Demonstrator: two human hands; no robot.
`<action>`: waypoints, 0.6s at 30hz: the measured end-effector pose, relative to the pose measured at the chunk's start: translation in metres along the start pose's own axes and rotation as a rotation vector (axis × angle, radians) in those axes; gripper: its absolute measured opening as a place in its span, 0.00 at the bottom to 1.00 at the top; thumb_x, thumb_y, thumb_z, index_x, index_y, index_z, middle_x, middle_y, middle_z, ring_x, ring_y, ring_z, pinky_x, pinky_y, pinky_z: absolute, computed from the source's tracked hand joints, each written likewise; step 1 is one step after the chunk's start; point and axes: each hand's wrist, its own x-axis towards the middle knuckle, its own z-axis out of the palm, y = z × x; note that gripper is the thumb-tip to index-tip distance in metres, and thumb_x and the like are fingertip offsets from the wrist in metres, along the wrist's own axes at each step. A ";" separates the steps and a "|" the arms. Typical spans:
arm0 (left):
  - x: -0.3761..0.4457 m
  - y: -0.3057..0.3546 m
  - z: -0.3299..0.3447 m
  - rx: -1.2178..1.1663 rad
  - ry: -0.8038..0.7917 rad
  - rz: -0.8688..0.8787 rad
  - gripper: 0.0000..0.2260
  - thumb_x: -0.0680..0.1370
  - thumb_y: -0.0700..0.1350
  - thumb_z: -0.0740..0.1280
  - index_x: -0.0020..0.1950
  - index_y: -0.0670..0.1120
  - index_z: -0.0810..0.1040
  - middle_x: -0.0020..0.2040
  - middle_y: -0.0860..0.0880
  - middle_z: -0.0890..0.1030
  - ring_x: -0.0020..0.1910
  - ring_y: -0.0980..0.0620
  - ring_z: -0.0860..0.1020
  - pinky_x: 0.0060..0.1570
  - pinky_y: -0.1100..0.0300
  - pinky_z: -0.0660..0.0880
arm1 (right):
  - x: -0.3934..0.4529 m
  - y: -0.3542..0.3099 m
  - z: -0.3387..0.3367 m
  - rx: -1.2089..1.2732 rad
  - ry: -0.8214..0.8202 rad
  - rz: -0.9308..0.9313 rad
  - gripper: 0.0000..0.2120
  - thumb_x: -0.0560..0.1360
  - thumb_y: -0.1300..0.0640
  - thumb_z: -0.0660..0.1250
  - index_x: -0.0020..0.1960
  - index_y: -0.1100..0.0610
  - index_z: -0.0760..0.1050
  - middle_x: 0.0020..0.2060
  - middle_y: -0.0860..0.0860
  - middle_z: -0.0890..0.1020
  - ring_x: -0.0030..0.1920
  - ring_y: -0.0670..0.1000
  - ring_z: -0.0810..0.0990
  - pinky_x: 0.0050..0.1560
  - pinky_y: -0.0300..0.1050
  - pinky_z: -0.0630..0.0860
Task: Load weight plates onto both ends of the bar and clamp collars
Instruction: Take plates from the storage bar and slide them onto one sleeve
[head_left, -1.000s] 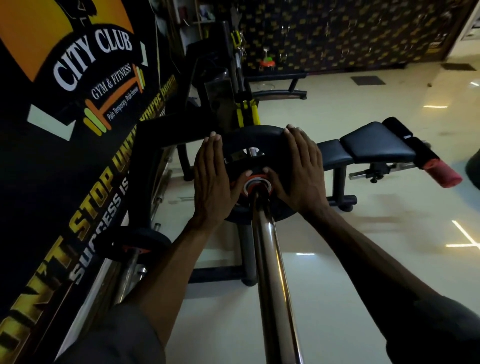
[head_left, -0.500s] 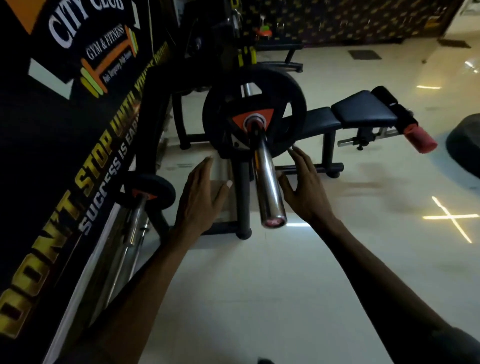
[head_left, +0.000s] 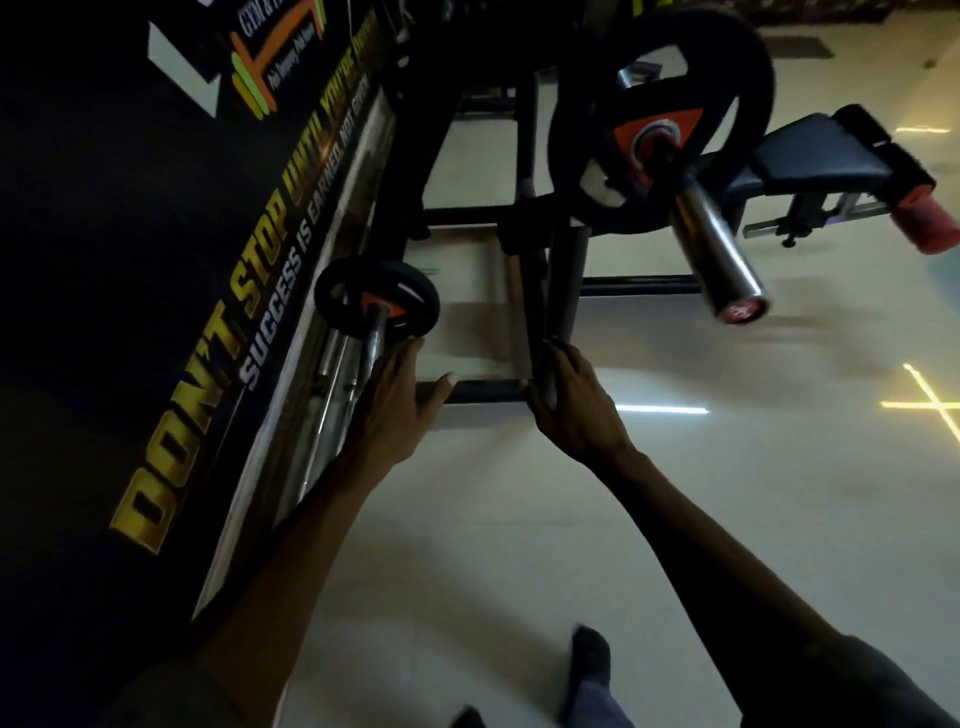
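Note:
A large black weight plate with an orange hub sits on the chrome bar sleeve, which points toward me at the upper right with a red end cap. No collar shows on the sleeve. My left hand is open, fingers spread, low beside a second bar that carries a small black plate. My right hand is open too, its fingertips near the dark rack upright. Neither hand holds anything.
A black wall banner with yellow lettering fills the left side. Spare bars lie along its foot. A black bench with a red roller pad stands at the right. Pale glossy floor spreads below; my foot shows at the bottom.
Both hands left the big plate after pushing it along the sleeve and have dropped lower. The view swung down and left, so the plate now sits at the upper right.

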 end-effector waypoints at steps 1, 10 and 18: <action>-0.002 -0.011 -0.007 -0.005 0.003 -0.009 0.33 0.82 0.67 0.60 0.82 0.51 0.59 0.80 0.45 0.66 0.79 0.44 0.66 0.74 0.43 0.70 | 0.002 -0.015 0.012 0.000 -0.014 -0.009 0.33 0.81 0.44 0.65 0.80 0.56 0.61 0.79 0.54 0.65 0.75 0.59 0.70 0.66 0.56 0.76; 0.032 -0.087 -0.056 -0.009 0.044 -0.052 0.31 0.82 0.61 0.64 0.80 0.47 0.64 0.74 0.44 0.73 0.72 0.44 0.73 0.65 0.49 0.75 | 0.067 -0.084 0.103 -0.023 -0.110 -0.065 0.33 0.81 0.42 0.64 0.80 0.55 0.59 0.78 0.55 0.65 0.73 0.59 0.72 0.67 0.58 0.76; 0.133 -0.171 -0.054 -0.051 -0.038 -0.083 0.31 0.83 0.63 0.61 0.82 0.49 0.61 0.79 0.44 0.68 0.77 0.45 0.68 0.66 0.57 0.65 | 0.174 -0.089 0.174 0.024 -0.161 -0.019 0.31 0.81 0.43 0.64 0.79 0.54 0.60 0.74 0.55 0.69 0.68 0.58 0.74 0.63 0.58 0.78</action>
